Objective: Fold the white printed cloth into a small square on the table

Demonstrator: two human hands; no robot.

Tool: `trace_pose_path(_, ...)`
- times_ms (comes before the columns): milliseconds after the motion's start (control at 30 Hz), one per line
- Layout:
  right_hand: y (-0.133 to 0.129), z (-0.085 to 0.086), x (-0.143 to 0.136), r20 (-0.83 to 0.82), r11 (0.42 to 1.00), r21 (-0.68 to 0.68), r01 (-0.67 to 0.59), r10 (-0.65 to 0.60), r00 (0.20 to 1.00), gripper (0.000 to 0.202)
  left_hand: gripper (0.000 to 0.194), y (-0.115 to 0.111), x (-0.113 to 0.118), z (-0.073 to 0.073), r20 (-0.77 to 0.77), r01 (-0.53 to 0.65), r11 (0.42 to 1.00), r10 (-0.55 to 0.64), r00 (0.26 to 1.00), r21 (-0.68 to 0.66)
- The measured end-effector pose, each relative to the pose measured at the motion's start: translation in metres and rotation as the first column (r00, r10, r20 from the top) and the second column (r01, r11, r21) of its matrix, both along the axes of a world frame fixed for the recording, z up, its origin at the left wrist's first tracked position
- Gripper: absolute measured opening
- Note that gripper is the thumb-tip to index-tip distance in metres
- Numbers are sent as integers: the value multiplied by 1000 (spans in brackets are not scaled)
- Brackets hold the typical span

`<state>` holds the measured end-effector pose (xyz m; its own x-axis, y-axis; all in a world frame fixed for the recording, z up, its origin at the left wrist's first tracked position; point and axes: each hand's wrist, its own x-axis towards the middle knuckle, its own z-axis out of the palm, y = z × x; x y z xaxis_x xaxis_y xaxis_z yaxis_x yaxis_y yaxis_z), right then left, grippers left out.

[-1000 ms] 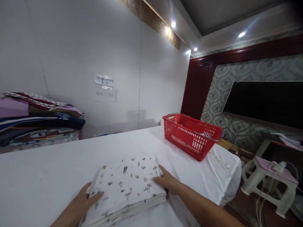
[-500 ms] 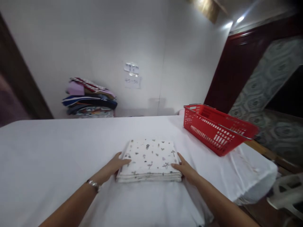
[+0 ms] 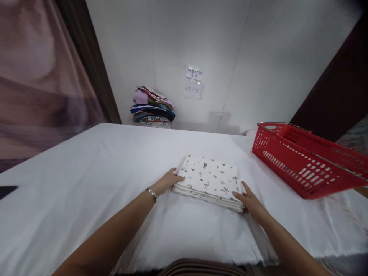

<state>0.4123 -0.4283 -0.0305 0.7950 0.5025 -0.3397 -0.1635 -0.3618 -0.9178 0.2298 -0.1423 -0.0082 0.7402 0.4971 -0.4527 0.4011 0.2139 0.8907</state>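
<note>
A folded white cloth (image 3: 208,176) with small printed motifs lies in several layers near the front of the white-covered table (image 3: 129,165). My left hand (image 3: 169,181) grips its left edge, thumb on top and fingers at the side. At the near right corner, my right hand (image 3: 249,201) holds the cloth in the same way, thumb above. The fingers under and behind the edges are partly hidden. A metal bracelet (image 3: 152,194) circles my left wrist.
A red plastic basket (image 3: 299,165) with metal handles stands at the right. Against the back wall rises a pile of folded fabrics (image 3: 153,107), and paper labels (image 3: 193,89) are stuck on the wall. A curtain (image 3: 43,76) hangs at the left.
My view has swung left, so everything appears farther right in the picture. Both hands keep their hold on the folded cloth, which now looks slightly turned.
</note>
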Motion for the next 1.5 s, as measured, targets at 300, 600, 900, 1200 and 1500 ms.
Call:
trace_pose_path(300,-12,-9,-4,30,997,-37,-60,62,998,99,90,-3,-11,-11,-17,-83,986,86,996,143)
trace_pose_path(600,-14,-10,-5,63,995,-73,-72,76,995,99,87,-8,-15,-11,-29,-33,969,41,999,246)
trace_pose_path(900,-8,-3,-14,829,921,-310,-235,383,407,36,47,-9,-33,-18,114,-40,666,-69,991,745)
trace_pose_path(1200,8,-17,-22,802,800,-431,-417,551,230,31,21,-14,-34,-34,-90,175,143,-463,882,974)
trace_pose_path(1500,5,-12,-27,794,787,-481,-386,578,190,31,21,-20,-36,-32,-83,156,132,-442,893,979)
